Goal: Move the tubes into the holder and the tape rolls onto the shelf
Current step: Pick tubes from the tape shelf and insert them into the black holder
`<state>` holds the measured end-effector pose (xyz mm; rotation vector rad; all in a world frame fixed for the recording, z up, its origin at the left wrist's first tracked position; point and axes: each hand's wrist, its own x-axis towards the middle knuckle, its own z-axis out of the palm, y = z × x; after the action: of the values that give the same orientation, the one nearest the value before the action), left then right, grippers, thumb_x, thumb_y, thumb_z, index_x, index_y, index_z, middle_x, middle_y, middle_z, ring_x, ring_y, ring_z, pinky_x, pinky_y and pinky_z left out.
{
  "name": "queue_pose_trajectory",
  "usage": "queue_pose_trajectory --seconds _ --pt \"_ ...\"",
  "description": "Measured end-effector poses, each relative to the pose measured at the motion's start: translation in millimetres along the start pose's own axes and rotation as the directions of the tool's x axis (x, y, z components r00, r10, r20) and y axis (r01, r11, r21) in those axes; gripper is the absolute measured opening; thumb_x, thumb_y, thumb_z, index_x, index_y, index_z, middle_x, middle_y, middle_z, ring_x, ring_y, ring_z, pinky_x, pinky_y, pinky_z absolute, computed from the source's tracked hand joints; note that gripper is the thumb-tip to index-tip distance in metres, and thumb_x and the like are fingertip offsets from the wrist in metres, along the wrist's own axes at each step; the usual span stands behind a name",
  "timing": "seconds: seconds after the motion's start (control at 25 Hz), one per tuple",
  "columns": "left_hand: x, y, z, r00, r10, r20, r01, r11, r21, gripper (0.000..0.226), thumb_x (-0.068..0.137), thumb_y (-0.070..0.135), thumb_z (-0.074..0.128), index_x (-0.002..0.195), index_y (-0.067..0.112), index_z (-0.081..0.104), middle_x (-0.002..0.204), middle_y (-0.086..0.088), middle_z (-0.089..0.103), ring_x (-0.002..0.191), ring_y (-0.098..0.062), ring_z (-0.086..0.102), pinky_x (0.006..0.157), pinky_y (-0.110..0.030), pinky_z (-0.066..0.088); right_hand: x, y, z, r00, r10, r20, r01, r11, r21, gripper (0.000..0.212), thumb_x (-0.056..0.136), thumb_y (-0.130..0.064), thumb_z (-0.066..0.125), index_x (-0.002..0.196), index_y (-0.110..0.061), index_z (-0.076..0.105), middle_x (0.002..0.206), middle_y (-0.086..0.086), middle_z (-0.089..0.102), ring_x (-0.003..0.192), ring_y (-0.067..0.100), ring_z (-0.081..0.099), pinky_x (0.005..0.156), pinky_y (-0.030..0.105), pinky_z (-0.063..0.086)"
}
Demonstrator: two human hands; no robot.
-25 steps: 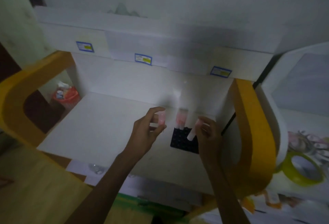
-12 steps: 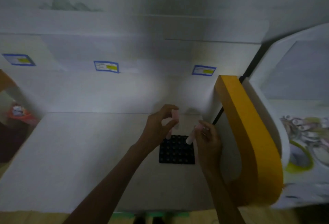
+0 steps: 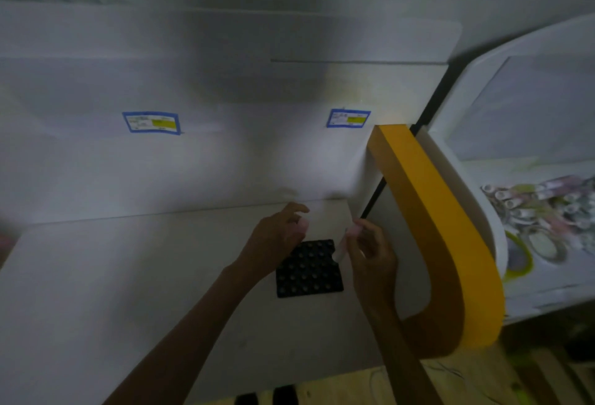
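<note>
Fingers of my right hand (image 3: 370, 253) pinched a pink-capped tube (image 3: 345, 243) over the black holder (image 3: 309, 271), left hand (image 3: 277, 237) gripping another tube (image 3: 302, 226) above it.

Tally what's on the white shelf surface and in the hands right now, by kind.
Tubes in hand: 2, one in the left hand at, one in the right hand at
Black tube holder: 1
Blue-edged labels: 2, at and
Total: 5

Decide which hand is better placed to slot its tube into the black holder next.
Probably the right hand: its pale pink-capped plastic tube points down over the black square holder's edge; what the left hand holds is blurred.
</note>
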<state>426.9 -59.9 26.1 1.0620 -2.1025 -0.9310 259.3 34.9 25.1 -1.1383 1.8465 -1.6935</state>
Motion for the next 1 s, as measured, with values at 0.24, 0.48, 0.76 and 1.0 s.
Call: queue_pose_trajectory --seconds 0.24,0.48,0.76,1.0 --pt "-2.5 -16.3 3.3 0.997 0.061 0.057 -0.071 0.977 0.202 0.029 0.086 0.049 0.044 0.115 0.046 0.043 0.108 -0.002 0.063 0.095 -0.022 0.060 0.084 -0.043 0.050 5.6 3.4 3.6 0.998 -0.021 0.063 0.019 0.999 0.032 0.020 0.092 -0.013 0.062 0.109 -0.024 0.062 0.110 0.001 0.063 0.102 0.009 0.061 0.079 0.011 0.049" --pt "-10.5 -16.5 6.3 0.959 0.275 -0.069 -0.229 0.895 0.384 0.040 0.084 0.036 0.051 0.118 0.020 0.065 0.107 -0.006 0.067 0.101 -0.020 0.053 0.077 -0.037 0.051 6.3 7.5 6.7 0.993 -0.073 0.095 0.075 0.997 -0.009 0.022 0.092 -0.011 0.062 0.110 -0.025 0.061 0.112 0.000 0.062 0.102 0.002 0.059 0.083 0.013 0.049" --pt "-15.6 -23.7 10.7 0.977 0.212 -0.031 -0.199 0.952 0.231 0.045 0.094 0.034 0.041 0.132 0.016 0.057 0.113 -0.010 0.059 0.096 -0.023 0.060 0.078 -0.038 0.055 6.0 10.0 10.7 0.978 -0.136 0.160 0.138 0.990 -0.004 0.025 0.090 -0.008 0.064 0.109 -0.024 0.060 0.108 -0.008 0.059 0.100 0.000 0.058 0.083 0.014 0.049" --pt "-8.5 -32.2 8.5 0.953 0.301 -0.017 -0.288 0.925 0.246 0.036 0.097 0.018 0.050 0.132 0.013 0.054 0.109 -0.008 0.058 0.093 -0.016 0.058 0.078 -0.026 0.050 8.3 10.8 7.3 0.973 -0.180 0.147 0.182 0.983 -0.001 0.030 0.089 -0.005 0.066 0.109 -0.026 0.059 0.108 -0.004 0.060 0.100 0.001 0.058 0.083 0.013 0.049"
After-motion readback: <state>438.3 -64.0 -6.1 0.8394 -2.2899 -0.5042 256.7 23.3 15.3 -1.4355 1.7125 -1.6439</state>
